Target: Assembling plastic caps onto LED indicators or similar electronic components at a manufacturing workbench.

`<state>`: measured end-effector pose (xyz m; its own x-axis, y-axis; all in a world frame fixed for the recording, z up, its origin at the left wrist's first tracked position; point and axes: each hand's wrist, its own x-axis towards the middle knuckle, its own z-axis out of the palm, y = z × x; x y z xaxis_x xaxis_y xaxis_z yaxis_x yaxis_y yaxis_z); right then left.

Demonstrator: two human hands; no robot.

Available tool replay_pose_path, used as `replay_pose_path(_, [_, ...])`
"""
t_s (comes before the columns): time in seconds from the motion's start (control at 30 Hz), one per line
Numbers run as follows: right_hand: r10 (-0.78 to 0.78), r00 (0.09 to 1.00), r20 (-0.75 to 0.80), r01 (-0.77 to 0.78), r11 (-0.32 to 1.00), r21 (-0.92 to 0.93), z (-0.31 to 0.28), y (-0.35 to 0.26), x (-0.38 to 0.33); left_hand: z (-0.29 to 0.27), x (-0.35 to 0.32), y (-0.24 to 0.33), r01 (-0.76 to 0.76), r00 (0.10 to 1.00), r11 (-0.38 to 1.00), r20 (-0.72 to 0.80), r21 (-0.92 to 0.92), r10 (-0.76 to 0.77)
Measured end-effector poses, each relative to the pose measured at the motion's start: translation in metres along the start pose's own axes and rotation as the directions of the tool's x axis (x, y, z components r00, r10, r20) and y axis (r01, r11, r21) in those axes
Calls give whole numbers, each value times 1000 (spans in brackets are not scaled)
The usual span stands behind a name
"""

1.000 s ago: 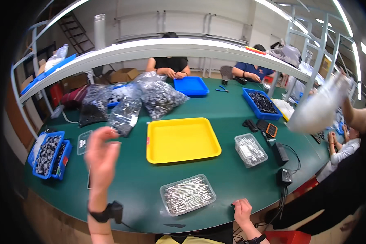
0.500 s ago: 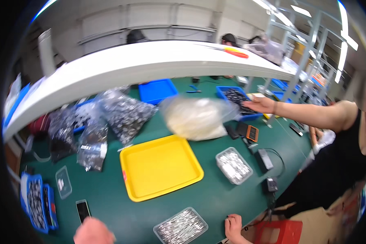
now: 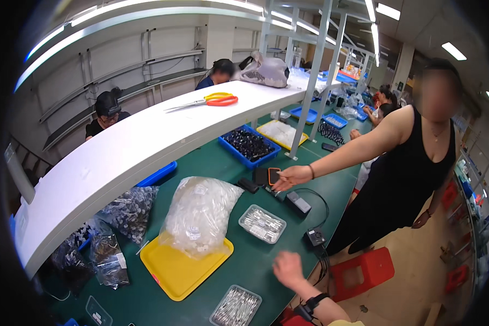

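Note:
My right hand (image 3: 289, 269), with a black band on the wrist, is over the green table near its front edge. Its fingers are blurred; nothing shows in them. Closest to it are two clear plastic boxes of thin metal pins, one box (image 3: 262, 224) farther off and one box (image 3: 236, 307) to the near left. My left hand is out of view. A large clear bag of whitish small parts (image 3: 198, 217) lies partly on the yellow tray (image 3: 176, 290). A co-worker's outstretched hand (image 3: 293, 176) hovers beyond the far box, palm partly open.
A white shelf (image 3: 141, 136) spans the table, bearing scissors (image 3: 206, 101). Behind stands a blue bin of black parts (image 3: 250, 145). A black adapter (image 3: 314, 236) with cables lies by the right edge. Bags of parts (image 3: 126, 212) sit at left; a red stool (image 3: 361, 273) stands right.
The bag of whitish parts, blurred above the table before, now rests on the yellow tray. The view has swung right. My right hand has come further in over the table; my left has left view.

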<state>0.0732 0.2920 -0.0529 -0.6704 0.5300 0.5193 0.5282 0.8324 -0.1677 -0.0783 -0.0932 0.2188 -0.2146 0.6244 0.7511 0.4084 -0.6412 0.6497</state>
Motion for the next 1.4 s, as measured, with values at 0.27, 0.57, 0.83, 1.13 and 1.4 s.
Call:
replay_pose_path(0.27, [794, 487, 365, -797, 575, -186, -29, 105, 2, 13, -33, -35, 767, 640, 615, -299, 183, -708])
replay_pose_path(0.57, [922, 318, 223, -916, 359, -180, -19, 151, -23, 31, 0, -92, 911, 394, 411, -237, -26, -888])
replay_pose_path(0.83, [864, 372, 341, -888, 438, -142, -28, 160, -32, 29, -2, -142, 938, 273, 309, -217, -154, -937])
replay_pose_path(1.13, [828, 537, 160, -801, 441, 405, -65, 157, -18, 69, 25, -197, 926, 324, 268, 193, -266, -926])
replay_pose_path(1.4, [721, 536, 438, -776, 217, 593, -92, 105, 35, 269, 66, -357, 889, 314, 42, 541, -456, -780])
